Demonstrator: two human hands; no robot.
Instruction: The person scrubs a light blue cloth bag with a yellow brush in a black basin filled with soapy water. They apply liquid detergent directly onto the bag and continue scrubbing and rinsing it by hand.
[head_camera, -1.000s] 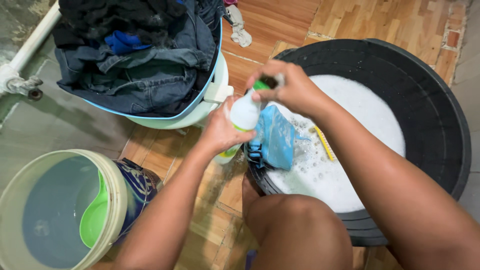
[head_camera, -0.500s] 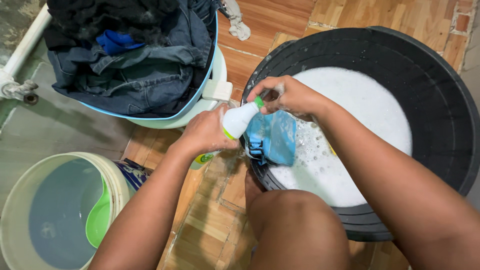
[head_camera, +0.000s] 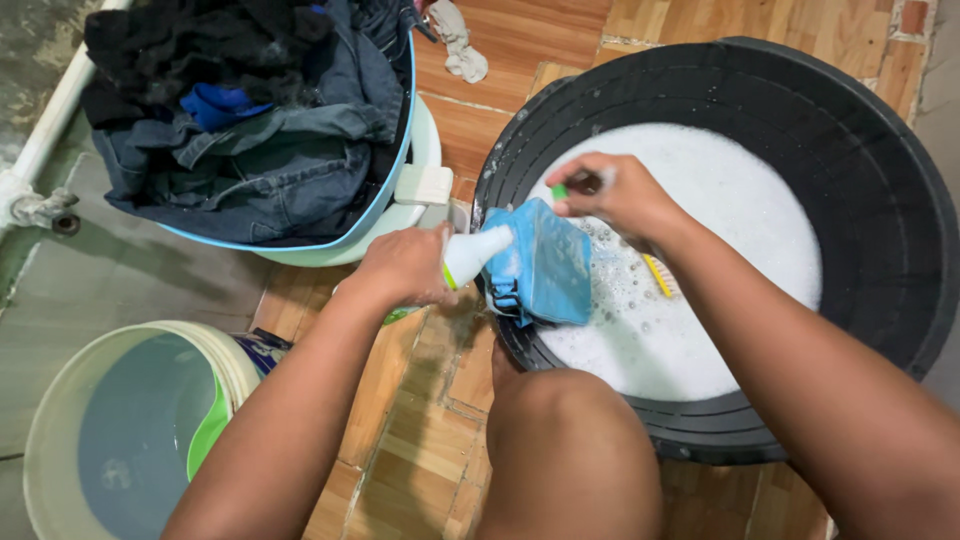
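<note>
The white squeeze bottle (head_camera: 478, 254) sits at centre frame, tipped on its side with the nozzle aimed at the blue cloth (head_camera: 545, 265) draped over the near rim of the black tub (head_camera: 880, 170). The left hand (head_camera: 405, 265) is wrapped tight around the bottle's body. The right hand (head_camera: 615, 195), above the suds, pinches what looks like the green cap (head_camera: 559, 192) between fingertips.

The bottle lies open and nearly level, so one hard squeeze could dump far more liquid than wanted, or send it past the cloth onto the wooden floor (head_camera: 440, 420). Wet fingers on a small cap could let it slip, and it would vanish under the foam (head_camera: 720, 240). The cloth only hangs on the rim; a nudge might slide it in or out.

A yellow brush (head_camera: 658, 275) floats just right of the cloth. Upper left, a basin piled with dark clothes (head_camera: 250, 130); lower left, a pale bucket of water (head_camera: 45, 440) with a green scoop (head_camera: 205, 435).
</note>
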